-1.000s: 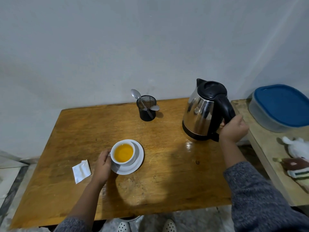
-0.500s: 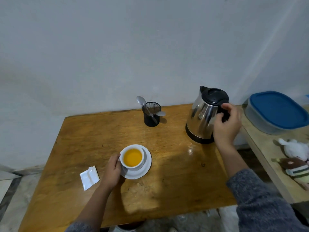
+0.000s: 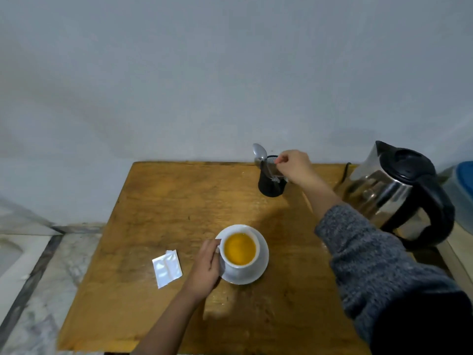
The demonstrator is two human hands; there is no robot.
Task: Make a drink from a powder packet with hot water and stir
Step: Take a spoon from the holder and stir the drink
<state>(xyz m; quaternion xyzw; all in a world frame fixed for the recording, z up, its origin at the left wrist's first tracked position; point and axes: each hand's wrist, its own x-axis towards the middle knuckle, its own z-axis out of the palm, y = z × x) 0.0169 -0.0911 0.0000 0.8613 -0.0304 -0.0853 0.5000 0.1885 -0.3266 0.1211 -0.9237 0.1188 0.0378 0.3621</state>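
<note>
**Right hand at the spoon holder, left hand on the cup**

I see my left hand [image 3: 204, 267] on the near side of the cup [image 3: 239, 254], fingers curled around its left wall where the handle would be; the handle itself is hidden behind the fingers, so I cannot tell exactly how it is pinched. The cup is white, upright, and filled close to the rim with an orange-yellow drink [image 3: 239, 249]. It sits on a white saucer [image 3: 261, 265], and the saucer sits on the wooden counter [image 3: 179, 201], a little right of centre and toward me.

My right hand [image 3: 294, 166] is well apart from the cup, stretched out to the far edge of the counter. Its thumb and fingers are pinched together over the mouth of the black holder [image 3: 271, 185], closed on what looks like the end of a metal utensil; blur there keeps me from telling which piece it grips. A spoon [image 3: 259, 153] stands in the holder with its bowl up, leaning to the left, just beside my fingertips.

The torn white packet [image 3: 167, 268] lies flat on the counter just left of my left hand, not touching it.

The steel kettle [image 3: 391, 190] with its black lid and handle stands at the right edge of the counter, to the right of my right forearm and its grey sleeve [image 3: 371, 257]. Neither hand touches it. A blue-lidded tub [image 3: 464, 180] shows behind the kettle at the frame's edge.
</note>
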